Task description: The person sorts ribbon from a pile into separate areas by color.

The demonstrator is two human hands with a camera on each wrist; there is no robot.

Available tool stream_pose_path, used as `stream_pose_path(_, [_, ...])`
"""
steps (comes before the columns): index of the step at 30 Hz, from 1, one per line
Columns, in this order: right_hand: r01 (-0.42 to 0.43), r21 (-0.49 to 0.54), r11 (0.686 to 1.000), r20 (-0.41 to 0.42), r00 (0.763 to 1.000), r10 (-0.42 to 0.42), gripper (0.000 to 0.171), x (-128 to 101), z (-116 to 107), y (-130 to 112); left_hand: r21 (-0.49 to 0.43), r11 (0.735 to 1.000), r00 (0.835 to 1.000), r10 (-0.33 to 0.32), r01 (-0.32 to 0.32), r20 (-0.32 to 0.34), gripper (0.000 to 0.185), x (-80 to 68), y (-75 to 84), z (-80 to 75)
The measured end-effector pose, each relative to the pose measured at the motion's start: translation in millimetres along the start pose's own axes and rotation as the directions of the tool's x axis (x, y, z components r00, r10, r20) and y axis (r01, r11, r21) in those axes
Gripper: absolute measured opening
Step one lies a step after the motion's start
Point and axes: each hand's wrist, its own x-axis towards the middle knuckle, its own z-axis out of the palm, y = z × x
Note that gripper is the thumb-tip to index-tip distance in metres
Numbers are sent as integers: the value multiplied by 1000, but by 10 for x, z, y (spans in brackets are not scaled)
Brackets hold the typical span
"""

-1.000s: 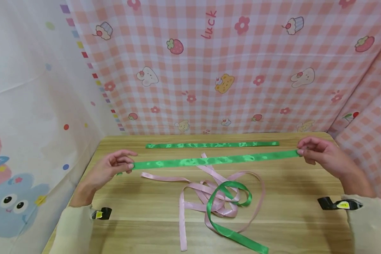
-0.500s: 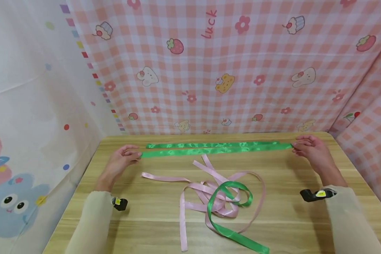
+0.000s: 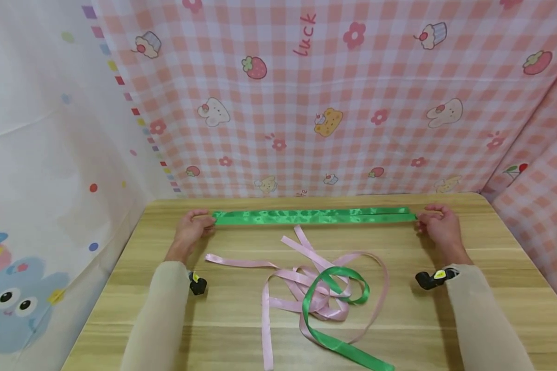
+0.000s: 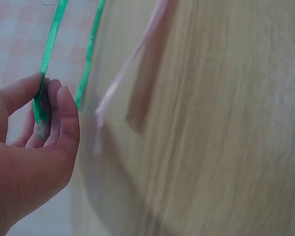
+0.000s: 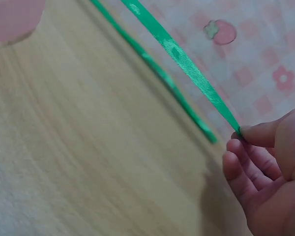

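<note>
Pinching a green ribbon (image 3: 313, 218) taut by its ends between our left hand (image 3: 191, 231) and right hand (image 3: 438, 228), we are holding it just beside another flat green ribbon (image 5: 157, 73).

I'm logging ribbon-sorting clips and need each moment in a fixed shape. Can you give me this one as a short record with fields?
left hand: left hand pinches the left end of the held green ribbon
right hand: right hand pinches its right end
held ribbon: stretched straight between both hands, just in front of the far green ribbon
far green ribbon: lies flat along the back of the table, ungripped
loose pile: pink ribbons tangled with a curled green ribbon nearer the person
backdrop: pink checked cloth
</note>
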Motion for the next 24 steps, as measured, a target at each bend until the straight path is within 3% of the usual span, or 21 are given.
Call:
stream_pose_path(7, [-63, -58, 996, -146, 988, 54, 21, 26, 63, 116, -57, 998, 986, -46, 37, -158, 45, 87, -86, 75])
stream_pose_path(13, [-96, -286, 954, -230, 973, 29, 19, 77, 105, 144, -101, 992, 957, -101, 76, -271, 44, 127, -71, 134])
stream_pose_path(18, [-116, -385, 915, -263, 965, 12, 18, 81, 116, 121, -166, 982, 943, -140, 92, -302, 52, 150, -54, 175])
stream_pose_path(24, [-125, -375, 919, -284, 959, 15, 18, 89, 122, 131, -217, 969, 936, -185, 122, -299, 57, 168, -66, 198])
